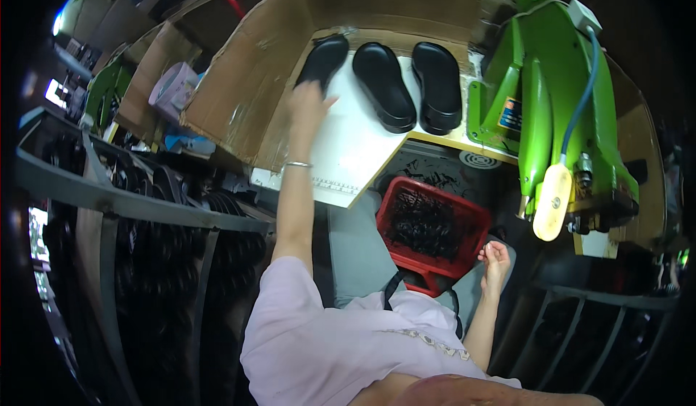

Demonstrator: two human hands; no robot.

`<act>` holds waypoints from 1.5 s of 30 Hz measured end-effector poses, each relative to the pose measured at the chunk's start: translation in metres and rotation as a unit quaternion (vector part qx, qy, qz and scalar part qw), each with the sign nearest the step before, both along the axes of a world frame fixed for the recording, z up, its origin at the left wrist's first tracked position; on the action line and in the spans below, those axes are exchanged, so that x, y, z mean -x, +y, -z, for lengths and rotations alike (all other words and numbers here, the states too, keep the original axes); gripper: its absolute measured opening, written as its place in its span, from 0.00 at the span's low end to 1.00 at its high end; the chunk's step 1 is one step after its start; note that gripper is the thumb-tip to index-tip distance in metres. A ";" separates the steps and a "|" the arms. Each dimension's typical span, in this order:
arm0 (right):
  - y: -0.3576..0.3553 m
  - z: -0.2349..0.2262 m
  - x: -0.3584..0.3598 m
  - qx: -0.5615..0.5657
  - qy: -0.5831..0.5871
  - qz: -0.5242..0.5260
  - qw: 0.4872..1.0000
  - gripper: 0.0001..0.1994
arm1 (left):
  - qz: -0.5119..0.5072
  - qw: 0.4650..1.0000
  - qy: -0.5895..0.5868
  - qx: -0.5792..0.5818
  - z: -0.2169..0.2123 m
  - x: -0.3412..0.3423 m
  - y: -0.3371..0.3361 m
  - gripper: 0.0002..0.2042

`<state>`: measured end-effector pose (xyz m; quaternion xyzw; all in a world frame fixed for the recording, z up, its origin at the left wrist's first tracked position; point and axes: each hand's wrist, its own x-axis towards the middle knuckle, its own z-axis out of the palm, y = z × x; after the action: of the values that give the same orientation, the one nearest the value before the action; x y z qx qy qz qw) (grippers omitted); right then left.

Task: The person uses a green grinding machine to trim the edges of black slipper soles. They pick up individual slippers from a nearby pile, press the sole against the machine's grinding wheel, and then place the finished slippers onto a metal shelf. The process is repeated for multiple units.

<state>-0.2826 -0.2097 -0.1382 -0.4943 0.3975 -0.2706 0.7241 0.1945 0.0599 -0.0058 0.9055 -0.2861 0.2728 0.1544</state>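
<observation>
Three black shoe soles lie side by side on a white work board. My left hand, slightly blurred, reaches over the near end of the leftmost sole. Its thumb sticks out to the right, apart from the fingers, and I cannot tell whether it touches the sole. The middle sole and the right sole lie untouched. Beside the red basket in front of my lap, my right hand is raised with its fingers curled in toward the thumb. Anything between those fingers is too small to make out.
Cardboard walls surround the board. A green machine stands at the right, a yellow-handled piece hanging from its blue cable. Dark scraps fill the basket. Metal racks with black pieces flank my left; another rack is right.
</observation>
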 end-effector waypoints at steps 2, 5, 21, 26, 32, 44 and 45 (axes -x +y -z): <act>-0.004 0.002 0.003 -0.002 0.001 0.003 1.000 0.07 | -0.033 0.989 0.142 -0.008 0.026 0.012 0.017 0.28; -0.008 0.011 0.010 -0.003 0.022 0.027 0.999 0.07 | 0.033 0.986 0.165 0.017 0.038 0.089 0.026 0.34; 0.023 0.012 -0.026 -0.124 -0.055 -0.142 0.981 0.13 | 0.287 0.900 0.135 0.299 -0.068 0.284 0.051 0.13; 0.010 -0.036 -0.030 -0.140 -0.343 -0.126 0.920 0.49 | 0.317 0.816 0.326 0.357 -0.021 0.302 -0.022 0.23; -0.059 -0.088 0.015 0.105 -0.254 0.118 0.954 0.46 | 0.369 0.620 0.566 0.398 0.014 0.315 -0.125 0.25; -0.077 -0.131 -0.005 0.297 -0.130 0.100 0.941 0.50 | 0.392 0.631 0.486 0.461 0.027 0.293 -0.139 0.31; -0.076 -0.126 -0.006 0.318 -0.083 0.101 0.939 0.50 | 0.388 0.630 0.487 0.464 0.029 0.291 -0.135 0.30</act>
<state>-0.2762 -0.2859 -0.0117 -0.6319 0.2773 -0.4944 0.5286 -0.0965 -0.0752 -0.0343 0.5206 -0.3297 -0.1960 0.7628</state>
